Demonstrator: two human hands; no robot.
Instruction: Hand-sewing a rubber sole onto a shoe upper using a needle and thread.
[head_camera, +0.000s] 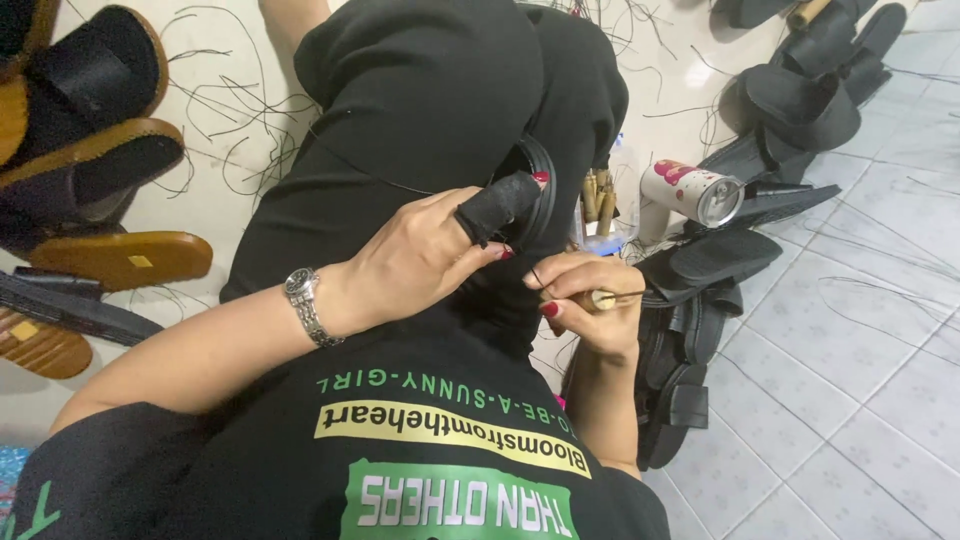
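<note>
My left hand grips a black sandal resting on my lap, with a black fabric guard on the index finger pressed against the sole's rim. A metal watch sits on that wrist. My right hand pinches a small awl with a wooden handle, its metal tip pointing right, close to the sandal's edge. A thin dark thread runs between the two hands.
Black sandals are piled on the tiled floor at my right, more at top right. A drink can lies on its side. Brown-soled sandals stack at left. Loose black threads litter the floor.
</note>
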